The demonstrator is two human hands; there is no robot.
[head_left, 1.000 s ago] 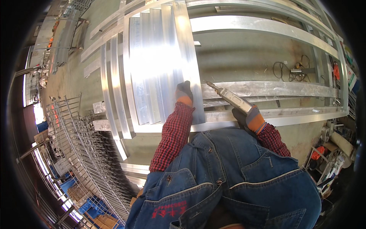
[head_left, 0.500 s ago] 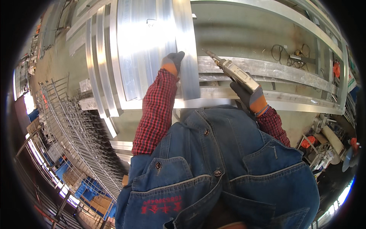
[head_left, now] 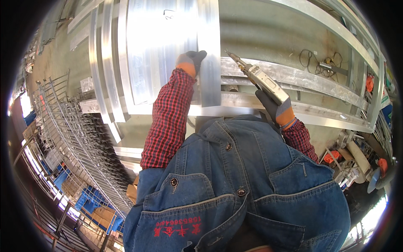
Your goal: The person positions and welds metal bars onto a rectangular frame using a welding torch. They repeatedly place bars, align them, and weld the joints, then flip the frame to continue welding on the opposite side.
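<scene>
My left hand (head_left: 191,61), in a dark-grey and orange work glove, rests closed on a stack of shiny aluminium panels (head_left: 161,75). Its fingers are curled beside the right-hand metal strip (head_left: 210,80); whatever they may hold is hidden. In my gloved right hand (head_left: 276,108) is a worn silver-grey power drill (head_left: 268,84). Its narrow tip points up and left, toward the strip's right edge, and appears apart from it. The drill's grip is mostly hidden by the glove and the body of the tool.
Long aluminium bars (head_left: 302,77) run off to the right inside a metal frame (head_left: 331,119). A dark cable (head_left: 308,59) lies on the floor beyond them. On the left stand upright bars (head_left: 94,63) and a wire rack (head_left: 79,143). Mixed gear (head_left: 352,155) sits at lower right.
The view has shifted slightly, so the panels appear a little higher and the racks farther left. Both hands have stayed in nearly the same pose, the drill still in my right hand.
</scene>
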